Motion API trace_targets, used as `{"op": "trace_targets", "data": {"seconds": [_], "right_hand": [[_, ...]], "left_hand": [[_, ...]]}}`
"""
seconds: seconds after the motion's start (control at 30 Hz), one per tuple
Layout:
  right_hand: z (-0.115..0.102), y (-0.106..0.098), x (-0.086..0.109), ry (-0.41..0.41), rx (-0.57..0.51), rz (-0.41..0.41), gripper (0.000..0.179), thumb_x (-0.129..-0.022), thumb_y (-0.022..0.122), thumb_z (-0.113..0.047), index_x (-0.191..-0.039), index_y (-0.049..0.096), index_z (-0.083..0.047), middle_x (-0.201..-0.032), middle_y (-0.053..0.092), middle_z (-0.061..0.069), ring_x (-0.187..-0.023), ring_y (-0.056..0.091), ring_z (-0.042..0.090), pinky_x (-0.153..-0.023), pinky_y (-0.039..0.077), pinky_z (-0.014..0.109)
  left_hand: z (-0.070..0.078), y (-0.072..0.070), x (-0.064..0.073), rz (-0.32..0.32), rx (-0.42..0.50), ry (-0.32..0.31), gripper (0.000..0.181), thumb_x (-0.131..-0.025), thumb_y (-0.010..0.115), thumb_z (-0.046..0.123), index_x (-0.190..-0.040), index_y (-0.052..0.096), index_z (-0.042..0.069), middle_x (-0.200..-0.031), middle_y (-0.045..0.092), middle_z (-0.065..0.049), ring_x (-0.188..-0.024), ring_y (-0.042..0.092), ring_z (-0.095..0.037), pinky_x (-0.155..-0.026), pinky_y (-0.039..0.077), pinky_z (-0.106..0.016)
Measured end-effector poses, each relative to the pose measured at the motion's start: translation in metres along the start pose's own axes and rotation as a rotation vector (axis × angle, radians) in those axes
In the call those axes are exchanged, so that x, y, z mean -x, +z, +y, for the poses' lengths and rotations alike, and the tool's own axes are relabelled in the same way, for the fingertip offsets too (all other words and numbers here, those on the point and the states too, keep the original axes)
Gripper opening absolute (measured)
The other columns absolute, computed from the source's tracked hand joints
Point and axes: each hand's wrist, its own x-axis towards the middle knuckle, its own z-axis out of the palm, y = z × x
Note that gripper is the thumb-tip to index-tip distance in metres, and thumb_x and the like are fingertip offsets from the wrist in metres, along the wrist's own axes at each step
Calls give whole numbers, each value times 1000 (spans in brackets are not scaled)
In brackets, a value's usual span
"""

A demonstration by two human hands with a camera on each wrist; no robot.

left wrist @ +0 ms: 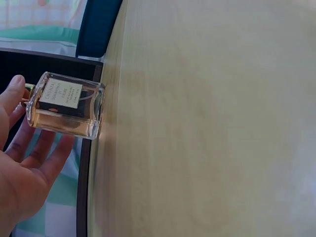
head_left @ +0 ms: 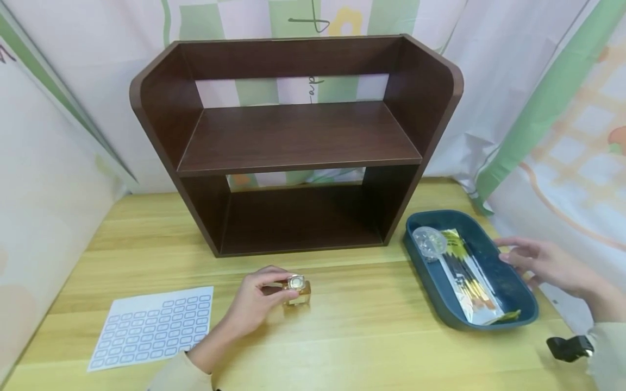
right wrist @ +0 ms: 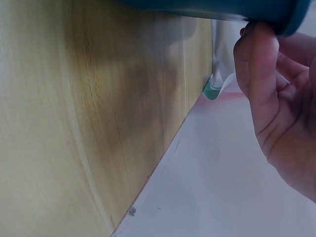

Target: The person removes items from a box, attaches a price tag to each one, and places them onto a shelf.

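Note:
My left hand [head_left: 256, 298] pinches the cap of a small glass perfume bottle [head_left: 302, 295] just above the table, in front of the shelf. In the left wrist view the perfume bottle [left wrist: 66, 104] shows a cream label and amber liquid; thumb and fingers are at its cap end, the other fingers spread beneath. On the right, my right hand [head_left: 548, 263] grips the rim of a dark blue tray [head_left: 511, 277]. In the right wrist view the thumb of the right hand [right wrist: 276, 94] presses the underside of the tray's rim [right wrist: 291, 17].
A dark brown two-tier shelf [head_left: 298, 136] stands at the back. The tray holds a pack of paintbrushes [head_left: 469, 279] and a clear round container [head_left: 430, 243]. A sheet of blue-framed labels [head_left: 154, 326] lies at the left. Patterned curtains [head_left: 562, 136] surround the table.

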Motion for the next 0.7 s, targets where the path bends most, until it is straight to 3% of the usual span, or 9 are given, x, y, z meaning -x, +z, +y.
{"op": "trace_targets", "data": {"seconds": [0.3, 0.53, 0.7], "right_hand": [[0, 0, 1, 17, 2, -6, 47, -106, 55, -22, -143, 42, 4, -107, 67, -10, -80, 64, 16, -58, 60, 41], [0, 1, 2, 17, 6, -11, 48, -106, 53, -23, -143, 41, 6, -118, 65, 20, -82, 64, 16, -59, 60, 40], [-2, 2, 1, 22, 39, 1, 49, -107, 53, -24, -143, 41, 6, -118, 64, 24, -81, 62, 14, -60, 60, 38]], "left_hand": [[0, -2, 3, -9, 22, 1, 33, -81, 82, 4, -112, 73, -6, -109, 67, -19, -99, 68, -32, -86, 58, -33], [2, -2, 4, -7, 13, -17, 34, -82, 81, 5, -113, 72, -5, -110, 67, -18, -101, 67, -36, -86, 58, -33], [4, -2, 4, -11, -10, -55, 34, -83, 81, 6, -114, 71, -3, -110, 66, -18, -99, 68, -38, -84, 59, -32]]}}
